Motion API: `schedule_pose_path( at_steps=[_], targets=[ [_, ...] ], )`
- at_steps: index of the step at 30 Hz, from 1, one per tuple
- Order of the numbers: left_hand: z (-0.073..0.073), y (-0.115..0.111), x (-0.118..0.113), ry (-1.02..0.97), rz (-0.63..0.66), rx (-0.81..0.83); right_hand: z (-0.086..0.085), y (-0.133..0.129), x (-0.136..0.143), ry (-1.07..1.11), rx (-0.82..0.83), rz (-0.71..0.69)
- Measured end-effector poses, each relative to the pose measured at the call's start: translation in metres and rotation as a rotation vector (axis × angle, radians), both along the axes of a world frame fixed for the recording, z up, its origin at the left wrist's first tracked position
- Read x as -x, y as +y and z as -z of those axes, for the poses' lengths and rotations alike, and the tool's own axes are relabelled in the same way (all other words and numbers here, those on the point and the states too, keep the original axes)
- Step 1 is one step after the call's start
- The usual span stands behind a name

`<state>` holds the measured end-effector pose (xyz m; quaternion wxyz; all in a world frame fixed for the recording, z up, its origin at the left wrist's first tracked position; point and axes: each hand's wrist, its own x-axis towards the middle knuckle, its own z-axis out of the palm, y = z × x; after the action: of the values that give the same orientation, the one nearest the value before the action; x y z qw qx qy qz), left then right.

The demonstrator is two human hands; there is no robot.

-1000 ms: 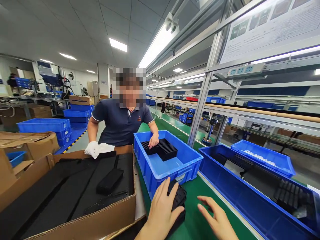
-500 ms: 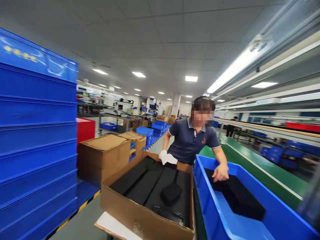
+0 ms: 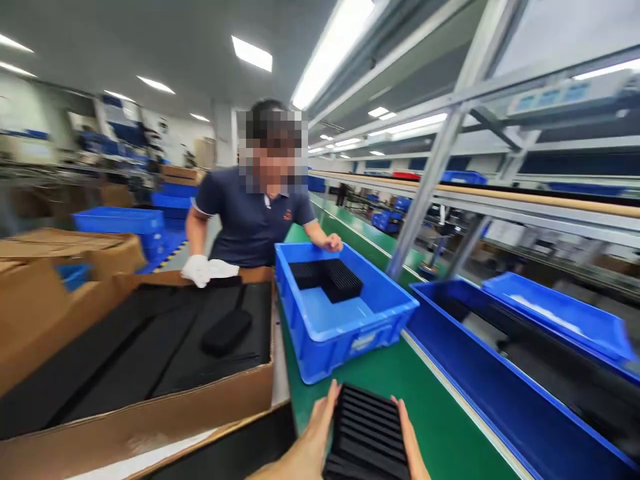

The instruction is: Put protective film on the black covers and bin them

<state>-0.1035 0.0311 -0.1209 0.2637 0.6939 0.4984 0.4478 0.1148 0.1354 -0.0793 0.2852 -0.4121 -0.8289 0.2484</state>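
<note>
Low in the view, my left hand (image 3: 316, 430) and my right hand (image 3: 411, 440) press on the two sides of a black ribbed block (image 3: 369, 427). It is held above a green conveyor surface (image 3: 440, 413), and its near end runs out of the frame. Beyond it stands a blue bin (image 3: 345, 350) with similar black ribbed pieces (image 3: 340, 280) at its far end. To the left, a cardboard box (image 3: 220, 393) holds black slabs, with a loose black piece (image 3: 227, 332) lying on top.
A co-worker (image 3: 250, 213) faces me behind the box and bin, a white-gloved hand at the box and a bare hand over the bin's far rim. Blue trays (image 3: 555, 320) line the right side, past a metal post (image 3: 430, 180). More cartons (image 3: 30, 300) stand at left.
The view has swung right, and my hands with the ribbed block have come into sight. The co-worker's bare hand has lifted from the ribbed pieces to the bin's far rim.
</note>
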Motion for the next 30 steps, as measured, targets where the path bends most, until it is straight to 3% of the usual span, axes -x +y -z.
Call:
schedule_pose_path(
  at_steps=[2,4,9,12,14,19,21,26,30],
  targets=[
    [0.010,-0.003,0.000,0.040,0.032,-0.038,0.014,-0.023,-0.013,0.000,0.028,0.022],
    [0.009,-0.008,-0.002,0.047,0.041,-0.048,0.025,-0.037,-0.013,0.039,0.052,-0.007],
    [-0.017,-0.020,-0.012,-0.034,0.051,-0.012,0.034,-0.054,-0.006,0.109,0.056,-0.144],
    [-0.023,-0.019,-0.010,-0.030,0.079,0.008,0.029,-0.060,-0.008,0.126,0.071,-0.162],
    [-0.015,-0.015,-0.006,-0.009,0.117,0.024,0.026,-0.062,-0.012,0.135,0.110,-0.159],
    [0.020,-0.003,-0.002,0.048,0.125,0.003,0.020,-0.054,-0.026,0.016,0.176,-0.223],
    [0.027,-0.002,-0.002,0.069,0.113,-0.010,0.016,-0.045,-0.028,-0.094,0.118,-0.244],
    [0.026,-0.004,0.000,0.098,0.114,-0.006,0.005,-0.020,-0.007,-0.338,-0.175,-0.324],
    [0.039,0.002,-0.005,0.107,0.000,0.044,0.011,-0.010,0.010,-0.542,-0.471,-0.310]
  ],
)
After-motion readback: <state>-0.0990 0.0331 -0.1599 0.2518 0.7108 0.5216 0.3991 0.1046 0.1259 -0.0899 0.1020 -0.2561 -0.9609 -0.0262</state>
